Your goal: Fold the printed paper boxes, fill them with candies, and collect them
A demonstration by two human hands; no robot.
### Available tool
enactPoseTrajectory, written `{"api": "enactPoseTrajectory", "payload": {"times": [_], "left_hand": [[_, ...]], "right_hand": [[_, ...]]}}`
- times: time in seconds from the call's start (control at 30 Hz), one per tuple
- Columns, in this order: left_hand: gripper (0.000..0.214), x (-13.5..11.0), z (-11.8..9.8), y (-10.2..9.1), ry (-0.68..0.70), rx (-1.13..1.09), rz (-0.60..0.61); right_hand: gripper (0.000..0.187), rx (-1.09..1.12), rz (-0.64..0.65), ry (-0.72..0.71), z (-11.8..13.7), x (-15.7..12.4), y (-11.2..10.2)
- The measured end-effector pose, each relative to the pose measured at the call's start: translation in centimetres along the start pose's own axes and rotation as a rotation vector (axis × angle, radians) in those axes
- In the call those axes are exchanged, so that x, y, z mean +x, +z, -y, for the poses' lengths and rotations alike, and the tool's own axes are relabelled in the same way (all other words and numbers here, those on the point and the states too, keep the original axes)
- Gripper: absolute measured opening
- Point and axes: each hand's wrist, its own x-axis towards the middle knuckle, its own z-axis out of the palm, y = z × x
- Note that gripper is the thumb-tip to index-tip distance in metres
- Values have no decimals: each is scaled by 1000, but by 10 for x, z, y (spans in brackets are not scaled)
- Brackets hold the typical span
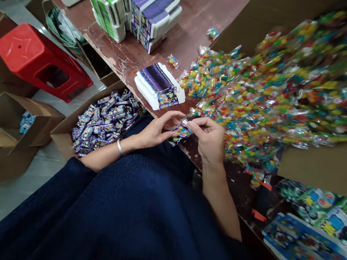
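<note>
Both the left hand (156,130) and the right hand (208,138) pinch a small purple box (181,131) (fingers closed on its ends) at the worktop (200,8) edge, beside a heap of candy packets (258,98).

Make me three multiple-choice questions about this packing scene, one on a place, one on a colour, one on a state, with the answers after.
1. Where is the carton of filled purple packets?
A. on the floor by the person's left side
B. on the red stool
C. on the table behind the fan

2. What colour is the plastic stool?
A. blue
B. red
C. green

3. How is the small purple box held?
A. lying alone on the table
B. in the left hand only
C. between both hands

Answers: 1 A, the carton stands below the table edge beside the left arm. 2 B, its seat and legs are red. 3 C, the left hand and right hand both grip it over the table edge.
</note>
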Motion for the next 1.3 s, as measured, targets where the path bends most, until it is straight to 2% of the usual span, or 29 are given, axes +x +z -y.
{"api": "enactPoseTrajectory", "payload": {"times": [0.17,0.27,0.37,0.47,0.53,0.57,0.63,0.73,0.83,0.9,1.0,1.07,1.13,1.2,1.3], "left_hand": [[42,-2,3,3,-49,0,-17],[36,-8,-1,-12,-91,71,-17],[31,-25,-12,-54,-101,358,83],[31,-47,-20,-105,-187,764,192],[34,-53,-21,-127,-242,948,200],[35,-51,-20,-132,-243,1004,165],[37,-36,-13,-128,-182,1046,30],[42,6,6,-107,-10,1007,-180],[54,46,27,-90,77,964,-245],[58,60,38,-84,82,940,-257],[53,59,40,-81,73,929,-267],[44,51,31,-77,69,914,-250],[29,42,17,-72,58,840,-218],[16,35,3,-66,19,669,-160],[27,28,-11,-56,-91,235,48]], "right_hand": [[31,-116,-43,-104,8,-16,11],[29,-111,72,-90,8,-24,13],[33,-84,189,-4,-2,-18,10],[47,-167,133,11,-20,4,7],[52,-257,115,-16,-33,24,9],[56,-288,130,-21,-39,35,12],[61,-337,165,-11,-47,54,21],[51,-439,182,-13,-52,73,34],[41,-529,138,-5,-49,77,41],[41,-488,96,16,-45,72,42],[37,-289,24,19,-35,61,39],[31,-156,-26,25,-27,54,34],[35,-63,-30,37,-17,47,27],[39,-19,19,40,-7,41,17],[39,-9,95,29,5,30,2]]}}
